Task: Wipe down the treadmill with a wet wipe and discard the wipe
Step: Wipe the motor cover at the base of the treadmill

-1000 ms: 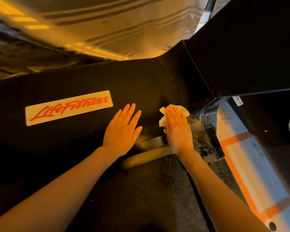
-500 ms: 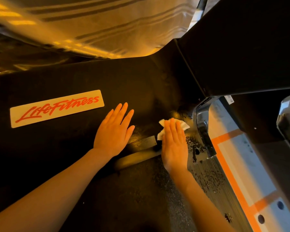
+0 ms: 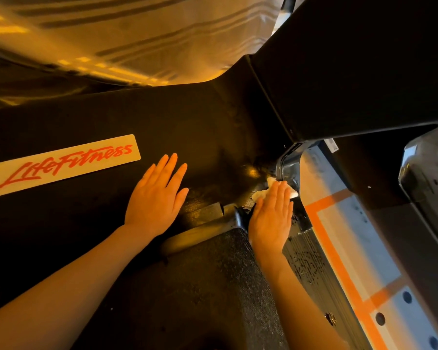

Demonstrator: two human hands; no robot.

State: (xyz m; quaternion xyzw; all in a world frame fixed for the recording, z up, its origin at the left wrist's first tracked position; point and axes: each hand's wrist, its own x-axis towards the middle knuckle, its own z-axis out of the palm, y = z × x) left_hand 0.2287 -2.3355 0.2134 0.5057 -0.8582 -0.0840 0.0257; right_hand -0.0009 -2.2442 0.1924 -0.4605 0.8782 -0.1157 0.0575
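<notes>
The treadmill's black motor cover [image 3: 200, 127] fills the middle of the view, with a cream Life Fitness label [image 3: 63, 164] at its left. My left hand [image 3: 157, 198] lies flat on the cover, fingers straight. My right hand [image 3: 272, 215] presses a crumpled white wet wipe [image 3: 269, 189] against the cover's front right corner, where it meets the side rail. Straight fingers cover most of the wipe, so only its far edges show. The textured running belt [image 3: 200, 286] lies below both hands.
The treadmill's black upright [image 3: 352, 72] rises at the upper right. A wet, ribbed side rail [image 3: 306, 263] runs down the right of the belt. Beside it is grey floor with orange tape lines [image 3: 339, 263]. Part of another machine [image 3: 430, 173] shows at the far right.
My right hand has slid the wipe to the right, from the cover's front edge towards the corner by the side rail. My left hand has stayed flat on the cover.
</notes>
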